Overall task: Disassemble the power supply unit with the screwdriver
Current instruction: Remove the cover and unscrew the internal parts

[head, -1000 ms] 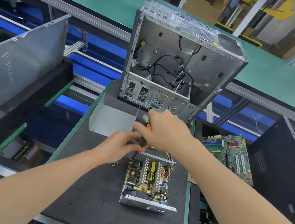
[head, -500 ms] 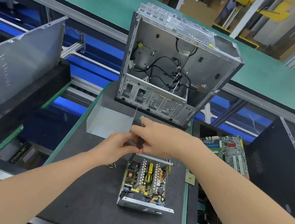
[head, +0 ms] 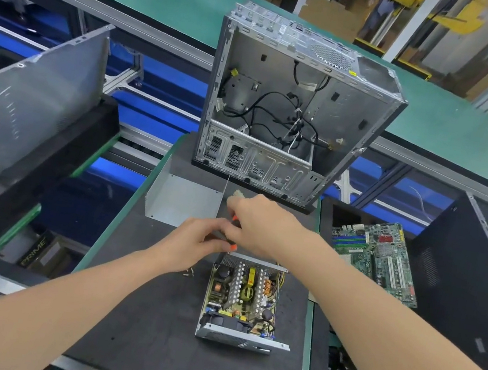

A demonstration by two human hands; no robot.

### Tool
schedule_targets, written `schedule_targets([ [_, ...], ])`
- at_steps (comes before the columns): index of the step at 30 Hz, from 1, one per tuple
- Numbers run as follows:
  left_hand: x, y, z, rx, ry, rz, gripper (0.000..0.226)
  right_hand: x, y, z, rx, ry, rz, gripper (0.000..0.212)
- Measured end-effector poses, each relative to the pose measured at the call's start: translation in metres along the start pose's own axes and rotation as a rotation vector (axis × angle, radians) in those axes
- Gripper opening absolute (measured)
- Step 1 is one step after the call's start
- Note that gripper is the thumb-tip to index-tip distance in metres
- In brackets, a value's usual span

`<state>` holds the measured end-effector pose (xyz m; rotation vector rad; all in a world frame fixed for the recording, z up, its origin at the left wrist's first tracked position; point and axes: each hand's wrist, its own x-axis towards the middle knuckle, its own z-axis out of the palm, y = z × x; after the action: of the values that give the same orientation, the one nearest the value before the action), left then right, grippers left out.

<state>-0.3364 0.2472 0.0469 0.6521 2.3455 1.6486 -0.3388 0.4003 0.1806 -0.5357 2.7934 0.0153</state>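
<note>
Silver metal power supply unit [head: 241,300], top off, with green board, heat-sink fins and black fan exposed. It lies flat on the black foam work mat [head: 150,314], near centre, just below both hands. Right hand [head: 261,226] is curled over the black-and-orange-handled screwdriver [head: 232,247]; most of the tool is hidden under the fist, tip not visible. Left hand [head: 194,242] meets it from the left, thumb and fingertips pinching the dark lower part of the handle by the orange collar, above the unit's far edge. A few small loose screws [head: 189,272] lie on the mat just left of the unit. Bent grey sheet-metal cover [head: 182,200] lies beyond the hands. Stripped grey desktop computer case [head: 281,110] stands upright behind it, black cables loose inside. Green motherboard [head: 375,258] lies to the right, off the mat.
</note>
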Motion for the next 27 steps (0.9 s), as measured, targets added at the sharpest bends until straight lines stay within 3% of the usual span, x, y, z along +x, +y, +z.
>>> schedule_targets([
  [3,0.0,-0.001,0.0,0.014,-0.001,-0.007,0.019,0.0,0.01,-0.009,-0.029,-0.121,-0.168,0.01],
  [7,0.001,-0.003,0.001,0.058,0.015,-0.018,0.034,0.001,0.02,-0.008,-0.074,-0.14,-0.354,0.021],
  [11,0.0,-0.003,0.002,0.077,0.011,-0.018,0.032,0.002,0.019,-0.003,-0.067,-0.108,-0.384,0.02],
  [13,0.001,-0.002,0.002,0.071,0.013,-0.02,0.022,0.0,0.015,-0.003,-0.03,-0.08,-0.339,0.012],
  [15,0.001,-0.002,0.002,0.082,0.002,-0.004,0.019,-0.003,0.009,-0.001,0.016,0.041,-0.216,0.03],
  [17,0.001,-0.003,0.002,0.072,0.0,-0.015,0.022,-0.004,0.0,0.004,-0.021,0.205,0.026,0.046],
  [20,0.001,-0.005,0.001,0.075,0.004,-0.017,0.03,-0.004,-0.012,0.011,-0.149,0.206,0.199,0.059],
  [23,0.001,-0.005,0.001,0.031,-0.021,0.002,0.027,-0.001,-0.009,0.008,-0.063,0.087,0.137,0.044],
  [27,0.002,-0.004,-0.001,0.024,-0.044,0.014,0.021,0.002,0.005,-0.005,-0.016,-0.065,-0.09,0.015],
])
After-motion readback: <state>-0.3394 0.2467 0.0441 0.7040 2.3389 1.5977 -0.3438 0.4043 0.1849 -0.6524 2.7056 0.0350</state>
